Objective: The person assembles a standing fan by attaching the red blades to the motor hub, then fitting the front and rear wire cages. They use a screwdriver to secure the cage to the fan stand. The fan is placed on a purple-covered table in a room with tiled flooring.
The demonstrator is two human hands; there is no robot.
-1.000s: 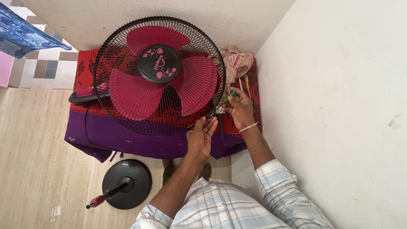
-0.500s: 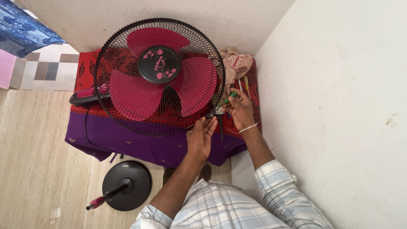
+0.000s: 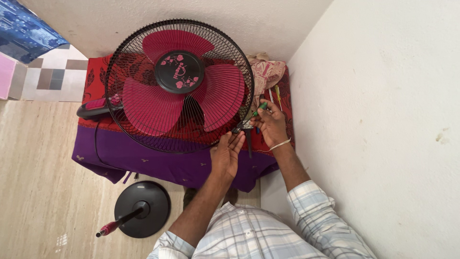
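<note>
Black wire makes the fan guard, so it is light but springy, and it bends if you press the thin bars. The fan lies face up on the red and purple cloth. Your left hand is loosely open, fingers touching the rim near the small clip. Your right hand is closed around a green-handled screwdriver at that clip. I think you should hold the stiff outer rim, not the bars or the pink blades.
</note>
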